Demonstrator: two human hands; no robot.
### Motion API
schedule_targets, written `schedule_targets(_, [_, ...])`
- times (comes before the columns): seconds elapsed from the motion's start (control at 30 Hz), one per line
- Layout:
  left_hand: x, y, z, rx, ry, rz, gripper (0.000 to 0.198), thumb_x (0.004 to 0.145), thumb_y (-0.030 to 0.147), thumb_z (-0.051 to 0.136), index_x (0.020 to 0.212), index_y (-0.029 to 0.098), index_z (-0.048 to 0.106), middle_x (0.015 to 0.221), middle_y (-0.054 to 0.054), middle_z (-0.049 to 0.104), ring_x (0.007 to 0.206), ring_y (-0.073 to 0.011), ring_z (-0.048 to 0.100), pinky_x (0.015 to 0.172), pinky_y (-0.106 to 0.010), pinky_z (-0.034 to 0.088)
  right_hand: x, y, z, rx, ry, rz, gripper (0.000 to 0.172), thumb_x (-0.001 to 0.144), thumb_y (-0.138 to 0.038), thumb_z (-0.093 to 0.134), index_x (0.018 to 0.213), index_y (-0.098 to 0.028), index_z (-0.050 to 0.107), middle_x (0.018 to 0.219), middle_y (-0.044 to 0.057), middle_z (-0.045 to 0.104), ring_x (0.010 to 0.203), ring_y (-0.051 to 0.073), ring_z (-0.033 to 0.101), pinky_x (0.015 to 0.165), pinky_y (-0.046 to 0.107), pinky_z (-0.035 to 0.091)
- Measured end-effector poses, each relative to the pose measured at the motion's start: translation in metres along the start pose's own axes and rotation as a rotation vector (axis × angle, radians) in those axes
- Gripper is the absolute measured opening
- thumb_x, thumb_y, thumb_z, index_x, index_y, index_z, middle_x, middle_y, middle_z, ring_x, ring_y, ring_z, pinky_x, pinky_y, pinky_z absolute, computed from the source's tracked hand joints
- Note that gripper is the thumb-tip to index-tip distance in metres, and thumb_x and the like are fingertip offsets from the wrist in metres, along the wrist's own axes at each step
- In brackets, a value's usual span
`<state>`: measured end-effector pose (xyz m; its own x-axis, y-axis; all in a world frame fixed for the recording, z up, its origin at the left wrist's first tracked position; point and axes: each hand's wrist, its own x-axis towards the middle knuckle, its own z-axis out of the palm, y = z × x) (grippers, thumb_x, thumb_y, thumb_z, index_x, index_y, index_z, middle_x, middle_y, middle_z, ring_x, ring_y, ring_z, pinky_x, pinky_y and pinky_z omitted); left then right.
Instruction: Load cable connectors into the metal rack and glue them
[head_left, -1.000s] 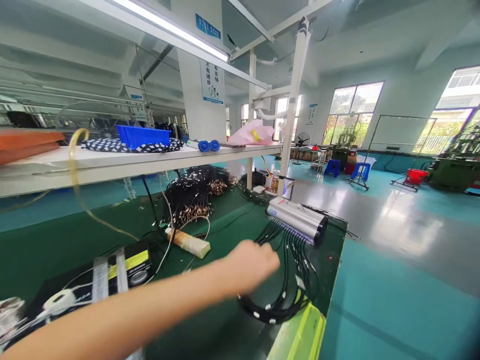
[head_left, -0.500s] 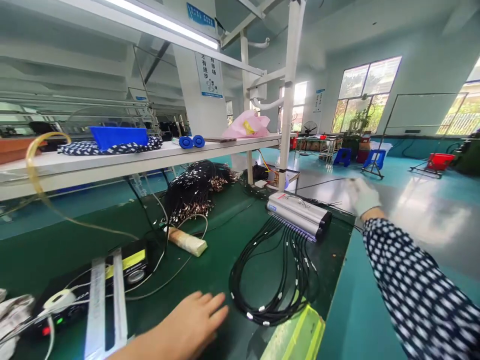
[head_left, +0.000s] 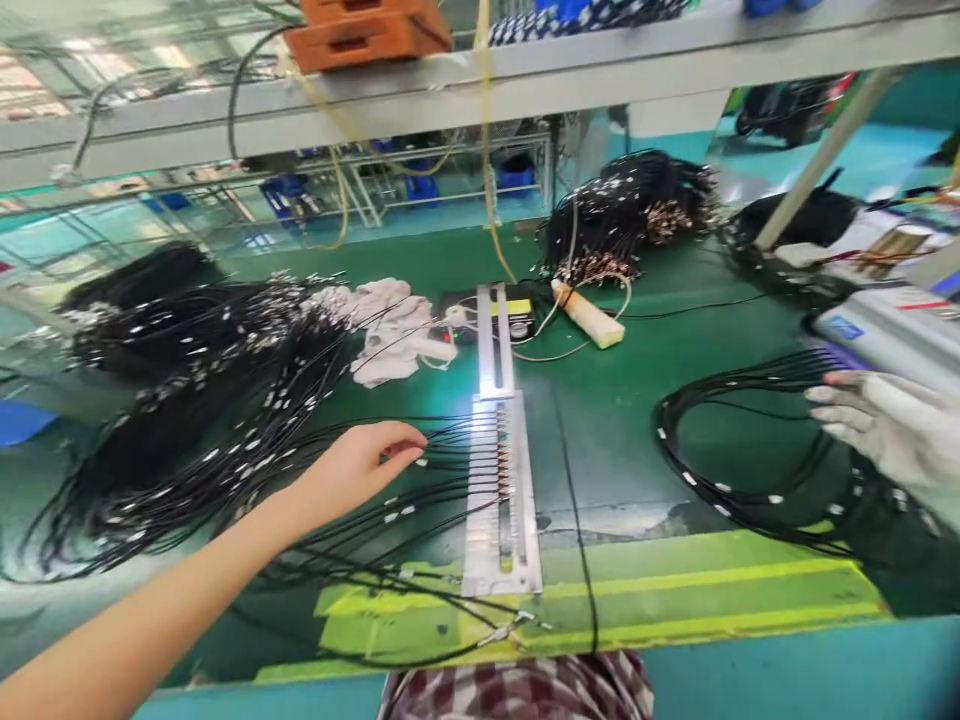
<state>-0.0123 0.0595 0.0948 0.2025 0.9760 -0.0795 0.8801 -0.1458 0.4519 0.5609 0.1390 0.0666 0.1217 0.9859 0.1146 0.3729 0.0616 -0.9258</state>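
Observation:
My bare left hand [head_left: 375,460] pinches thumb to forefinger at one of several black cables [head_left: 450,465] running into a slotted metal fixture [head_left: 480,540]. The exact grip is partly hidden by the fingers. Copper-coloured cable ends sit in a row along the fixture's slot. My right hand [head_left: 885,415], in a white glove and slightly blurred, hovers beside a silver box [head_left: 892,325] with its fingers stretched out. From that box a loop of black cables [head_left: 675,465] curves over the green table. A single black cable [head_left: 574,500] lies right of the fixture.
A large bundle of black cables [head_left: 202,400] covers the left side. White cloth [head_left: 390,325], a black device with a yellow label [head_left: 517,308] and a stained whitish block [head_left: 592,315] lie behind the fixture. Another cable pile [head_left: 622,215] sits farther back. A shelf [head_left: 420,100] crosses overhead.
The view has swung left and down. My left hand has gone from spread fingers to a pinch at the fixture's cables. My right hand has come back from beyond the table's edge to the silver box.

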Motion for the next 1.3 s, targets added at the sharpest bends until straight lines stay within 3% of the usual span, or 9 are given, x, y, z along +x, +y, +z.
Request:
schedule_targets(0.13, [-0.022, -0.026, 0.034, -0.039, -0.065, 0.068, 0.025, 0.094, 0.032, 0.047, 0.097, 0.019, 0.069, 0.097, -0.005, 0.072, 0.086, -0.0165, 0.065, 0.077, -0.027, 0.052, -0.016, -0.021, 0.100, 0.079, -0.222, 0.164, 0.050, 0.067, -0.071, 0.074, 0.094, -0.029, 0.071, 0.100, 0.014, 0.072, 0.082, 0.031, 0.069, 0.071, 0.043, 0.057])
schedule_targets(0.23, [-0.035, -0.031, 0.067, -0.015, -0.095, 0.193, 0.019, 0.095, 0.027, 0.050, 0.096, 0.019, 0.066, 0.094, -0.005, 0.069, 0.091, -0.0180, 0.062, 0.083, -0.030, 0.051, -0.027, -0.028, 0.167, 0.085, -0.448, 0.186, 0.056, 0.067, -0.069, 0.076, 0.098, -0.022, 0.069, 0.096, 0.012, 0.072, 0.079, 0.027, 0.069, 0.072, 0.040, 0.057])
schedule_targets(0.43, [-0.043, -0.024, 0.118, 0.161, -0.030, 0.274, 0.015, 0.095, 0.022, 0.051, 0.098, 0.017, 0.064, 0.091, -0.007, 0.068, 0.086, -0.0221, 0.062, 0.077, -0.035, 0.053, -0.034, -0.028, 0.247, 0.206, -0.564, 0.203, 0.055, 0.075, -0.069, 0.070, 0.097, -0.019, 0.066, 0.092, 0.011, 0.072, 0.075, 0.021, 0.068, 0.066, 0.033, 0.053])
schedule_targets(0.57, [-0.046, -0.032, 0.104, 0.052, 0.142, 0.305, 0.022, 0.098, 0.020, 0.044, 0.097, 0.018, 0.066, 0.089, -0.005, 0.068, 0.081, -0.0164, 0.063, 0.075, -0.028, 0.053, -0.024, -0.026, 0.262, 0.214, -0.561, 0.215, 0.054, 0.075, -0.067, 0.071, 0.095, -0.017, 0.066, 0.090, 0.010, 0.072, 0.073, 0.019, 0.067, 0.065, 0.031, 0.052])
schedule_targets(0.73, [-0.034, -0.046, 0.025, 0.375, 0.491, 0.189, 0.020, 0.096, 0.024, 0.052, 0.106, 0.021, 0.069, 0.098, -0.006, 0.070, 0.086, -0.0201, 0.063, 0.075, -0.032, 0.050, -0.006, -0.011, 0.274, 0.264, -0.431, 0.223, 0.054, 0.072, -0.067, 0.074, 0.094, -0.018, 0.066, 0.089, 0.009, 0.072, 0.071, 0.018, 0.066, 0.063, 0.029, 0.052])
schedule_targets(0.83, [-0.001, -0.050, 0.005, 0.484, 0.590, 0.184, 0.019, 0.095, 0.028, 0.056, 0.103, 0.022, 0.072, 0.093, -0.006, 0.070, 0.081, -0.0211, 0.062, 0.071, -0.033, 0.048, -0.004, -0.002, 0.281, 0.282, -0.366, 0.202, 0.056, 0.072, -0.068, 0.073, 0.094, -0.017, 0.065, 0.087, 0.009, 0.072, 0.069, 0.017, 0.066, 0.060, 0.028, 0.052])
schedule_targets(0.97, [0.048, -0.053, 0.045, 0.247, 0.284, 0.274, 0.027, 0.099, 0.029, 0.047, 0.099, 0.020, 0.073, 0.086, -0.003, 0.068, 0.076, -0.0146, 0.063, 0.067, -0.025, 0.048, -0.007, 0.005, 0.282, 0.294, -0.424, 0.165, 0.051, 0.077, -0.065, 0.071, 0.095, -0.017, 0.066, 0.088, 0.010, 0.072, 0.070, 0.017, 0.067, 0.062, 0.029, 0.053])
schedule_targets(1.1, [0.063, -0.059, 0.087, 0.241, 0.073, 0.301, 0.031, 0.101, 0.026, 0.042, 0.109, 0.019, 0.070, 0.077, -0.001, 0.066, 0.070, -0.0128, 0.063, 0.062, -0.022, 0.045, -0.010, 0.008, 0.280, 0.327, -0.454, 0.159, 0.046, 0.081, -0.060, 0.070, 0.096, -0.017, 0.066, 0.089, 0.010, 0.072, 0.071, 0.017, 0.066, 0.066, 0.031, 0.055])
schedule_targets(1.3, [0.060, -0.060, 0.081, 0.490, -0.040, 0.483, 0.050, 0.097, 0.009, 0.033, 0.141, 0.026, 0.050, 0.069, 0.002, 0.056, 0.056, -0.0123, 0.051, 0.054, -0.024, 0.036, -0.011, 0.006, 0.281, 0.332, -0.463, 0.149, 0.045, 0.083, -0.060, 0.067, 0.096, -0.017, 0.067, 0.089, 0.009, 0.071, 0.072, 0.018, 0.066, 0.068, 0.033, 0.057])
